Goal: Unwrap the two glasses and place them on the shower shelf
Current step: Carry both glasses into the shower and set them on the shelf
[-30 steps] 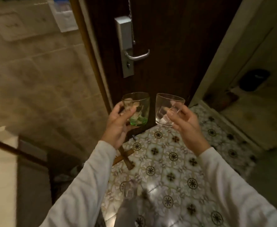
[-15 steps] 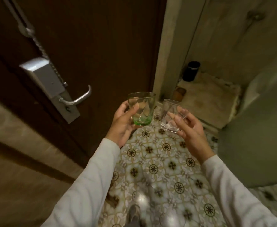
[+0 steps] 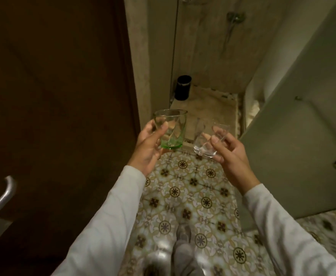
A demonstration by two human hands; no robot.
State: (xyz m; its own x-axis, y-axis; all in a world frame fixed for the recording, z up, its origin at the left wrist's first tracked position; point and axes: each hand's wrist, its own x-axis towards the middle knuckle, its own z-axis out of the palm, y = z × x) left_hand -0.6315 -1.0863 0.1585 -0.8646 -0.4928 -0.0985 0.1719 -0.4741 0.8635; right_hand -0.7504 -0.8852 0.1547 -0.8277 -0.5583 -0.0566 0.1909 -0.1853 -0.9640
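Observation:
My left hand (image 3: 147, 148) grips a green-tinted glass (image 3: 172, 130), held upright at chest height. My right hand (image 3: 230, 154) holds a clear glass (image 3: 206, 140), tilted a little to the left. Both glasses are bare, with no wrapping on them, and they sit side by side a short gap apart. Ahead lies the shower area with a pale stone floor (image 3: 208, 108) and a shower fitting (image 3: 234, 18) on the far wall. No shelf shows clearly in this view.
A dark wooden door (image 3: 59, 96) with a metal handle (image 3: 2, 198) fills the left side. A black cylindrical bin (image 3: 183, 87) stands at the shower's left corner. A pale glass panel (image 3: 302, 126) runs along the right. Patterned floor tiles (image 3: 193, 196) and my shoe (image 3: 183, 242) lie below.
The view has swung right, from the door and its lock toward the shower area. Both hands keep their glasses in front of me, and the shower floor is closer.

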